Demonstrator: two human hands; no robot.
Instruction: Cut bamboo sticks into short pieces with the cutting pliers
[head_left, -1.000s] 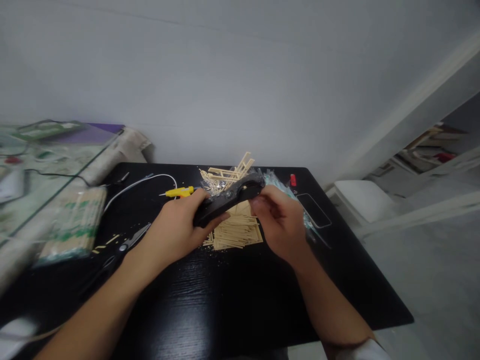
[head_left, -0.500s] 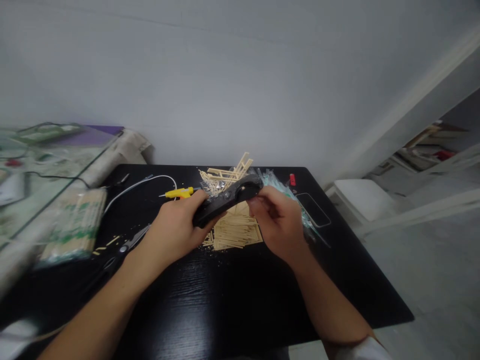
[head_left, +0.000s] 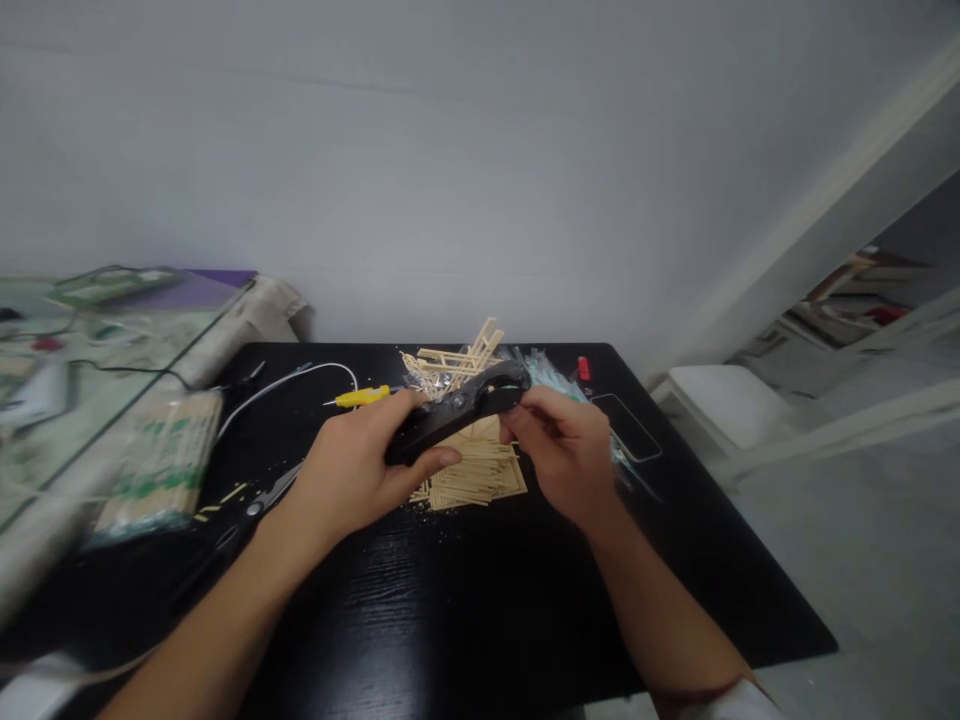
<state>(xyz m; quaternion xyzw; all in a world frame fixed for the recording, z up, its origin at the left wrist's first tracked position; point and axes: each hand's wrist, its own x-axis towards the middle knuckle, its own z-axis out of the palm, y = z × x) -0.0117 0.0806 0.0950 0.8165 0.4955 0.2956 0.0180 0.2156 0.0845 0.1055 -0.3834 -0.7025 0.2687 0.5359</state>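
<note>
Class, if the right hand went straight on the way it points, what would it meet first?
Probably the curved end of the black tool, close ahead of the right hand; depth is unclear, and they may already touch.

Left hand (head_left: 351, 462) holds a black tool (head_left: 442, 414) over pale sticks (head_left: 474, 472); right hand (head_left: 568, 450) perhaps touches the tool's tip.

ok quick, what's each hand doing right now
Left hand: closed around the black tool.
Right hand: curled by the tool's other end; hold can't be told.
</note>
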